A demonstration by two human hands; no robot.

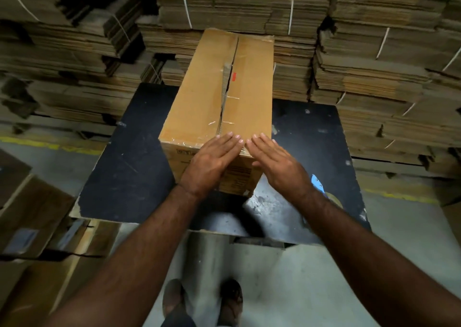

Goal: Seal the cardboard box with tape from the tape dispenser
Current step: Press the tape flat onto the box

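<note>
A long brown cardboard box (199,97) lies lengthwise on a black table (129,157), its two top flaps meeting at a ragged centre seam with bits of old clear tape. My left hand (212,159) and my right hand (277,162) lie flat, fingers together, on the near top edge of the box, either side of the seam. Both hands hold nothing. A blue tape dispenser (320,185) with a tape roll lies on the table to the right, partly hidden behind my right wrist.
Tall stacks of flattened, strapped cardboard (374,52) fill the whole background behind the table. More cardboard boxes (35,217) stand on the floor at the left. My feet (202,299) stand on the grey floor below the table's near edge.
</note>
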